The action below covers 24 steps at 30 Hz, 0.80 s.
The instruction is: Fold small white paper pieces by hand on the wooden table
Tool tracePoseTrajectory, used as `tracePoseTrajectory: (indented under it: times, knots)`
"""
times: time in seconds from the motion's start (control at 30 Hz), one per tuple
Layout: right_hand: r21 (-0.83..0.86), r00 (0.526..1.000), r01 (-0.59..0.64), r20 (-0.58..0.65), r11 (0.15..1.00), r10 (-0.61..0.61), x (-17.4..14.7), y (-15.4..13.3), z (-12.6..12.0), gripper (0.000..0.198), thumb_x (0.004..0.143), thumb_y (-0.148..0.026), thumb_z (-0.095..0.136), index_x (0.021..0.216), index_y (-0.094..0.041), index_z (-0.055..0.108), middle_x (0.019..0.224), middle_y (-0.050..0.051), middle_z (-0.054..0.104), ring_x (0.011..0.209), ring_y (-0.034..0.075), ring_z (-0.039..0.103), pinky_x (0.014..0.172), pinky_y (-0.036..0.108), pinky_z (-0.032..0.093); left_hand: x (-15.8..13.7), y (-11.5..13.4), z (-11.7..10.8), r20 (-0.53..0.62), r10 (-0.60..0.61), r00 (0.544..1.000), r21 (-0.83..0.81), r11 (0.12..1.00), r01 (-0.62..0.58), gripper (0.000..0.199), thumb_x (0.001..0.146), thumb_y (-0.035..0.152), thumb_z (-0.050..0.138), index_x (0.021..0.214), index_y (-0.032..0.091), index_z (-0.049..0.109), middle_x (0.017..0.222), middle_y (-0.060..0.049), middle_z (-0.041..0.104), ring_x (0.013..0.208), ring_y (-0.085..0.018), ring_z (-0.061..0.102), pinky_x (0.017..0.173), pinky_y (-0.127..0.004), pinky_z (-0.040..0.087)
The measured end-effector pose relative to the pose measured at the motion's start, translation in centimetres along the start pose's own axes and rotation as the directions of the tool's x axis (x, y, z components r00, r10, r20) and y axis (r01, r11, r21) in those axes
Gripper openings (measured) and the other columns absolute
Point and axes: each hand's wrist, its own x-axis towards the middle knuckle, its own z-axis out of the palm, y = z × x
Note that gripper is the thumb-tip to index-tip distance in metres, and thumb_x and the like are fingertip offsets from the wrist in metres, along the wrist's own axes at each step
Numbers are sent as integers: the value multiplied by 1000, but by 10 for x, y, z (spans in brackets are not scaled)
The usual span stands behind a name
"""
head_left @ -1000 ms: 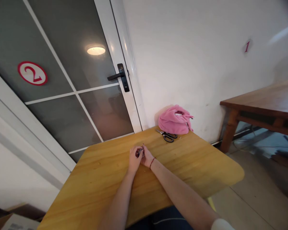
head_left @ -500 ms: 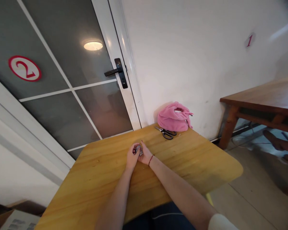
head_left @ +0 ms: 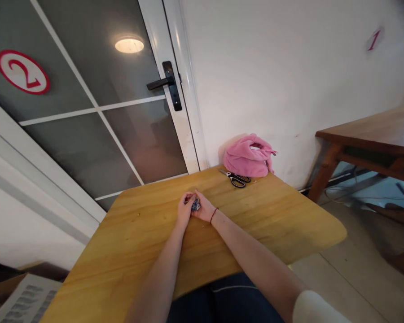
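Both hands meet above the wooden table (head_left: 131, 242), close to its middle. Between them is a small blue-and-white patterned object (head_left: 195, 205), too small and too covered to name its kind. My left hand (head_left: 183, 211) curls its fingers round the object from the left. My right hand (head_left: 204, 211), with a dark red cord at the wrist, cups it from the right with the fingers bent. Much of the object is hidden by the fingers. Beyond the right hand lie black-handled scissors (head_left: 237, 178), blades pointing to the wall, touched by neither hand.
A pink plush bag (head_left: 247, 157) sits at the table's back edge against the white wall. A door with a black handle (head_left: 171, 85) stands behind the table. On the right is a brown wooden table (head_left: 366, 134); at lower left, a printed box (head_left: 23, 298).
The view has shifted slightly. Both hands remain together round the object, which has turned so that a blue patterned face shows more plainly.
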Motion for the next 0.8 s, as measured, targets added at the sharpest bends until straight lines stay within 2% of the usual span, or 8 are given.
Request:
tracePoseTrajectory:
  times: [0.1, 0.17, 0.3, 0.47, 0.6, 0.8]
  knots:
    - [-25, 999, -14, -34, 1000, 13, 1, 1, 0, 25, 81, -36, 40, 76, -16, 53, 68, 2, 61, 67, 12, 57, 65, 25, 44, 1, -5, 0, -50, -67, 996, -142, 988, 60, 20, 64, 33, 57, 76, 17, 60, 76, 0, 58, 73, -12, 53, 70, -22, 38]
    - [-33, 998, -18, -57, 999, 16, 2, 1, -2, 22, 80, -35, 42, 75, -16, 53, 66, 0, 60, 63, 11, 56, 63, 24, 44, 1, -5, -1, -35, -115, 993, -214, 971, 105, 18, 63, 32, 57, 72, 16, 59, 71, 1, 58, 69, -11, 52, 67, -21, 39]
    - [-57, 999, -22, -49, 998, 19, 4, 3, -6, 19, 78, -34, 46, 75, -17, 54, 62, -1, 57, 58, 9, 53, 57, 23, 42, 0, -3, -1, -5, -133, 991, -260, 957, 127, 15, 62, 30, 57, 66, 15, 57, 63, 2, 53, 61, -9, 49, 59, -19, 38]
    - [-117, 1000, -6, 12, 993, 7, 2, 4, -6, 9, 73, -26, 55, 77, -17, 55, 64, -2, 58, 58, 7, 51, 54, 19, 40, 0, -7, -3, -108, -159, 981, -210, 969, 133, 14, 63, 29, 53, 61, 15, 53, 53, 4, 45, 49, -7, 42, 47, -17, 32]
    - [-145, 1000, 13, -3, 989, -14, 2, 5, -6, 9, 71, -25, 58, 71, -16, 55, 59, -4, 55, 54, 6, 48, 53, 18, 39, 1, -12, -5, -135, -132, 982, -109, 987, 117, 17, 66, 32, 51, 61, 15, 53, 51, 4, 45, 46, -7, 40, 44, -17, 30]
    - [-127, 1000, 1, 24, 992, 2, 4, 8, -3, 12, 71, -27, 58, 69, -16, 53, 55, -5, 51, 50, 5, 45, 51, 17, 37, 0, -17, -3, -262, -190, 946, 34, 978, 206, 40, 70, 49, 43, 53, 14, 53, 43, 2, 43, 41, -9, 40, 41, -20, 29]
